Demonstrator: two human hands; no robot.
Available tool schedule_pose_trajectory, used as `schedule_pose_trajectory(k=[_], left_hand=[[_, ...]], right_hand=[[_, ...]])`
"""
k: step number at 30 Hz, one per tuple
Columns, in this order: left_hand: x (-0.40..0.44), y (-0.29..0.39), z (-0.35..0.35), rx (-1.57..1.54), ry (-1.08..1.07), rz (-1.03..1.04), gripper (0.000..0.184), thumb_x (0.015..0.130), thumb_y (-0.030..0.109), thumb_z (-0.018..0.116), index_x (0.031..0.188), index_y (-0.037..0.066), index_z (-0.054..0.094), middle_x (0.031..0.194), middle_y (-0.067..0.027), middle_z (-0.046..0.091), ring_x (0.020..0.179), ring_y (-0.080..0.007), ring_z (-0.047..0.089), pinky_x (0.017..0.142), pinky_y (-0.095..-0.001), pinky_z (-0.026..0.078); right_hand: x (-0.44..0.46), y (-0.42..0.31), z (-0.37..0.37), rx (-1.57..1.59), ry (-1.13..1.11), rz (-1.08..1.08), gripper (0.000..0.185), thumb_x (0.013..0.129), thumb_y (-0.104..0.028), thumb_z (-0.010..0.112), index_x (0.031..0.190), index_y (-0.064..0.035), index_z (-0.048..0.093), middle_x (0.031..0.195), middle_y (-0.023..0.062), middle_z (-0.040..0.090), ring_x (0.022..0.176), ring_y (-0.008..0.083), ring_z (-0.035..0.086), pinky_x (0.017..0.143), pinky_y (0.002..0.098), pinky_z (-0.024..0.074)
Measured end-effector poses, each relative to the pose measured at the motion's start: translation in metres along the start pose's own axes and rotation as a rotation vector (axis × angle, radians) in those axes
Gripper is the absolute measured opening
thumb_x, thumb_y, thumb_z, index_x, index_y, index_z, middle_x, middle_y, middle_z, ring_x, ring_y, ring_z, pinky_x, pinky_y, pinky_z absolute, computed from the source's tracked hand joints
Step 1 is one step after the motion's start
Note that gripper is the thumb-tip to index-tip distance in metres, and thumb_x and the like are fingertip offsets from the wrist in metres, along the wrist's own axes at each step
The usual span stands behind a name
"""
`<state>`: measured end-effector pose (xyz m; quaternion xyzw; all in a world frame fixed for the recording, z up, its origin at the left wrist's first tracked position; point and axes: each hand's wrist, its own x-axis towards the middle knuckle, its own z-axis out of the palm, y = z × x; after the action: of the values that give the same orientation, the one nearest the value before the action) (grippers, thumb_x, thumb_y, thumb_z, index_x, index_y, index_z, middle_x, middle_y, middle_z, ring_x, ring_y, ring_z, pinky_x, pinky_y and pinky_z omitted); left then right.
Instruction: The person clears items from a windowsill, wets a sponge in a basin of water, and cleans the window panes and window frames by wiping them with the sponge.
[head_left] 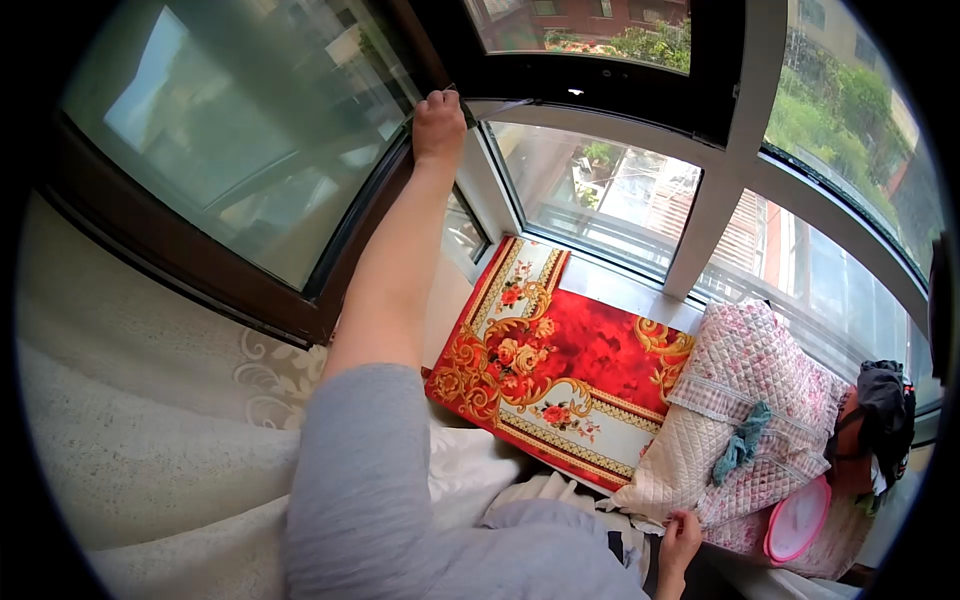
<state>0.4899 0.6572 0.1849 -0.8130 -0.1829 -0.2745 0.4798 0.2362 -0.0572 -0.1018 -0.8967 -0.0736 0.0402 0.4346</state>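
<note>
My left hand (439,127) is raised at the end of an outstretched arm, closed in a fist by the upper corner of a brown-framed window sash (365,215). A small thin edge shows above the fingers; what they grip is too small to make out. The sash is swung inward, with its glass on my left. Low on the right, my right hand (679,548) hangs with its fingers loosely curled and nothing visible in them. It is close to the front edge of a pink-and-white quilted cover (745,365), on which a teal cloth (742,443) lies.
A red and gold floral mat (590,345) covers the surface below the windows. A pink-rimmed lid or basin (799,519) and dark clothing (882,415) are at the right. A pale lace curtain (160,400) hangs on the left. A white window frame (725,185) stands ahead.
</note>
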Motion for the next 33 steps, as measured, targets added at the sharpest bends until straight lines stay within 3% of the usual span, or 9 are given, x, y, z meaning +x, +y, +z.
schedule_pose_trajectory(k=[2, 6, 9, 17, 20, 23, 24, 27, 33], left_hand=[[0.006, 0.005, 0.008, 0.038, 0.027, 0.001, 0.021, 0.085, 0.014, 0.063, 0.105, 0.012, 0.069, 0.106, -0.002, 0.06, 0.101, -0.0205, 0.056, 0.084, -0.0315, 0.048], [-0.008, -0.001, -0.014, 0.031, -0.079, 0.01, 0.022, 0.087, 0.014, 0.063, 0.107, 0.012, 0.07, 0.11, -0.0027, 0.061, 0.104, -0.0207, 0.056, 0.085, -0.0315, 0.047], [-0.04, -0.017, -0.04, -0.014, -0.111, -0.015, 0.022, 0.088, 0.015, 0.063, 0.109, 0.014, 0.071, 0.11, -0.0021, 0.061, 0.104, -0.0211, 0.057, 0.086, -0.0325, 0.048], [-0.179, -0.082, -0.19, 0.086, -0.318, -0.001, 0.04, 0.089, 0.016, 0.064, 0.128, 0.019, 0.068, 0.121, -0.0014, 0.057, 0.109, -0.0203, 0.053, 0.088, -0.0335, 0.046], [-0.219, -0.106, -0.231, 0.136, -0.29, 0.07, 0.035, 0.091, 0.017, 0.062, 0.126, 0.019, 0.067, 0.12, 0.0004, 0.058, 0.11, -0.0168, 0.052, 0.088, -0.0311, 0.043], [-0.251, -0.125, -0.259, 0.106, -0.278, 0.13, 0.045, 0.091, 0.016, 0.062, 0.136, 0.02, 0.064, 0.132, 0.002, 0.057, 0.118, -0.0148, 0.05, 0.092, -0.0308, 0.042], [-0.266, -0.13, -0.26, 0.141, -0.299, 0.144, 0.05, 0.09, 0.016, 0.062, 0.14, 0.02, 0.061, 0.144, 0.0029, 0.053, 0.127, -0.0124, 0.047, 0.095, -0.0315, 0.041], [-0.287, -0.142, -0.272, 0.092, -0.224, 0.165, 0.051, 0.088, 0.009, 0.063, 0.138, 0.018, 0.062, 0.149, -0.0005, 0.052, 0.127, -0.014, 0.051, 0.101, -0.0356, 0.042], [-0.262, -0.135, -0.266, 0.118, -0.296, 0.244, 0.048, 0.095, 0.016, 0.054, 0.143, 0.011, 0.057, 0.156, -0.0047, 0.046, 0.142, -0.0157, 0.042, 0.122, -0.0427, 0.029]], right_hand=[[0.0, -0.021, 0.007, 0.065, -0.023, 0.09, 0.01, 0.088, 0.007, 0.059, 0.089, -0.0011, 0.065, 0.08, 0.0122, 0.067, 0.07, 0.0235, 0.069, 0.062, 0.0346, 0.0532], [0.004, -0.027, 0.023, -0.036, -0.119, -0.086, 0.008, 0.087, 0.006, 0.061, 0.09, -0.0012, 0.065, 0.08, 0.0134, 0.067, 0.069, 0.0265, 0.068, 0.061, 0.0362, 0.0519], [0.017, -0.026, 0.022, -0.047, -0.188, -0.209, 0.013, 0.091, 0.009, 0.055, 0.09, -0.0006, 0.064, 0.082, 0.0111, 0.067, 0.069, 0.0205, 0.07, 0.059, 0.0315, 0.0544], [0.058, -0.01, -0.016, 0.082, -0.235, -0.211, 0.015, 0.087, 0.01, 0.057, 0.09, -0.002, 0.065, 0.081, 0.0131, 0.067, 0.068, 0.0253, 0.07, 0.059, 0.0346, 0.054], [0.07, -0.003, -0.023, 0.087, -0.272, -0.259, 0.014, 0.086, 0.009, 0.058, 0.091, -0.0021, 0.065, 0.082, 0.0136, 0.067, 0.068, 0.0254, 0.069, 0.059, 0.0343, 0.0539], [0.082, -0.002, -0.025, 0.074, -0.309, -0.336, 0.014, 0.085, 0.008, 0.06, 0.091, -0.003, 0.065, 0.08, 0.0141, 0.066, 0.066, 0.0267, 0.067, 0.06, 0.0361, 0.0519], [0.086, -0.007, -0.026, 0.074, -0.318, -0.355, 0.014, 0.085, 0.007, 0.06, 0.092, -0.0034, 0.066, 0.08, 0.014, 0.066, 0.066, 0.0271, 0.067, 0.06, 0.0364, 0.0515], [0.09, -0.01, -0.025, 0.092, -0.324, -0.364, 0.013, 0.084, 0.006, 0.061, 0.091, -0.0042, 0.066, 0.079, 0.0136, 0.066, 0.066, 0.028, 0.066, 0.06, 0.0367, 0.0508], [0.084, 0.013, -0.019, 0.11, -0.309, -0.35, 0.012, 0.082, 0.006, 0.063, 0.088, -0.0043, 0.067, 0.079, 0.0136, 0.066, 0.066, 0.0292, 0.066, 0.059, 0.0367, 0.0506]])
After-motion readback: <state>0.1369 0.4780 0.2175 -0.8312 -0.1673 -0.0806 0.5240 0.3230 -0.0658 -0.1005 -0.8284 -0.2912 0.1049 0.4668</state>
